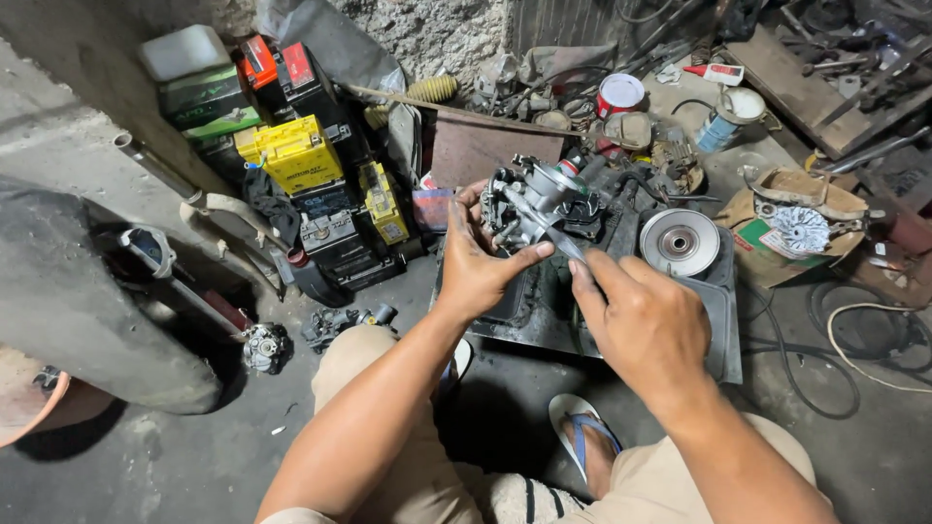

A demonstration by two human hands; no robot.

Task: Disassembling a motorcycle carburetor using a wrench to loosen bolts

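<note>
In the head view my left hand (481,260) grips a grey metal carburetor (532,199), held up over a dark metal tray (723,320). My right hand (646,325) pinches a thin metal tool (561,238) whose tip points into the carburetor's body. Both hands are close together just above the tray's left part. My knees and a foot in a blue sandal (582,432) show below the hands.
A round metal pulley disc (680,243) lies on the tray at right. Several batteries, yellow (291,150) and black, are stacked at back left. A tyre (68,301) stands at left. A fan-like part (801,228) rests on a paper bag; cables (854,340) lie at right.
</note>
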